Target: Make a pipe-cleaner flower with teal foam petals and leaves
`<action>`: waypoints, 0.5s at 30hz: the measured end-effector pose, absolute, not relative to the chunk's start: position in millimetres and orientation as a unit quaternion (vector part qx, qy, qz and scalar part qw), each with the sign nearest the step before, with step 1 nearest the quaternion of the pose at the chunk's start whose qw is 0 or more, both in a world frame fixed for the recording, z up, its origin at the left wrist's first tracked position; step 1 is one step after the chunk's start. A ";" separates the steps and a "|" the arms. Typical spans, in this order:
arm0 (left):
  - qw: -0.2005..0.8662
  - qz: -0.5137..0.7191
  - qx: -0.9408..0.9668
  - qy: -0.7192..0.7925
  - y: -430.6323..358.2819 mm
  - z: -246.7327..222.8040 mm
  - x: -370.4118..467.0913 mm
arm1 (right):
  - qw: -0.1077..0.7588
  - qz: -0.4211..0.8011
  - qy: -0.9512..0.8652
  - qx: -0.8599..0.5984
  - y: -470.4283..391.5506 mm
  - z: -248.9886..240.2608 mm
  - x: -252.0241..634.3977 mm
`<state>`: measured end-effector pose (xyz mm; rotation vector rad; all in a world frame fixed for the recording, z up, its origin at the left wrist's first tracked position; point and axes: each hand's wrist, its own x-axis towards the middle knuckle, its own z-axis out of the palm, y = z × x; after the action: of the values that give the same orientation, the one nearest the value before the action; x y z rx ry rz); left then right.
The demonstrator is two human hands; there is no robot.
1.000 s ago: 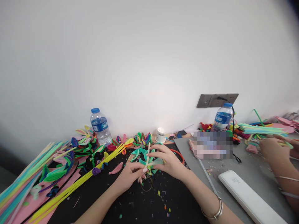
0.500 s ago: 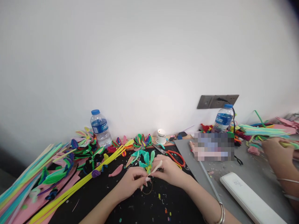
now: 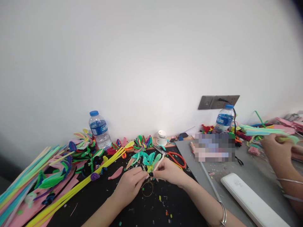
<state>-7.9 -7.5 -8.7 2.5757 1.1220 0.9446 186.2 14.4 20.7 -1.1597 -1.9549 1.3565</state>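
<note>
Both hands meet over the black mat (image 3: 132, 211), fingers pinched at the base of a pipe-cleaner flower (image 3: 149, 160) with teal and green petals and a yellow-green lower part. My left hand (image 3: 130, 183) closes on the base from the left. From the right, my right hand (image 3: 169, 171) pinches the same spot, a cream strip (image 3: 159, 162) rising beside its fingers. A small dark spot shows at the right thumb tip; I cannot tell what it is. Below the fingers lies a thin wire loop (image 3: 147, 196). The exact grip is partly hidden by the fingers.
Yellow pipe cleaners (image 3: 78, 189) and finished pieces (image 3: 52, 176) lie left. Scissors (image 3: 176, 159), a paper cup (image 3: 161, 137) and a water bottle (image 3: 99, 130) stand or lie behind. A white case (image 3: 251, 198) and another person's hand (image 3: 276, 148) are on the right.
My hands have drawn closer together at the flower's base, the left one rolled over with its knuckles upward. The wire loop shows more fully. The view has shifted slightly.
</note>
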 end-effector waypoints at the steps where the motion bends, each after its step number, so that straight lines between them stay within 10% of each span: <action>1: 0.096 0.316 0.866 0.375 -7.2 -7.8 -7.5 | 0.233 0.497 -0.718 -0.428 14.7 21.4 187.3; 15: 0.093 0.312 0.878 0.352 -10.5 -11.2 -6.9 | 0.228 0.496 -0.725 -0.421 7.9 23.8 182.5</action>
<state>-6.9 -10.5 -11.2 2.6050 1.0436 0.9249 182.5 7.9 23.8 -1.1597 -1.9951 1.3648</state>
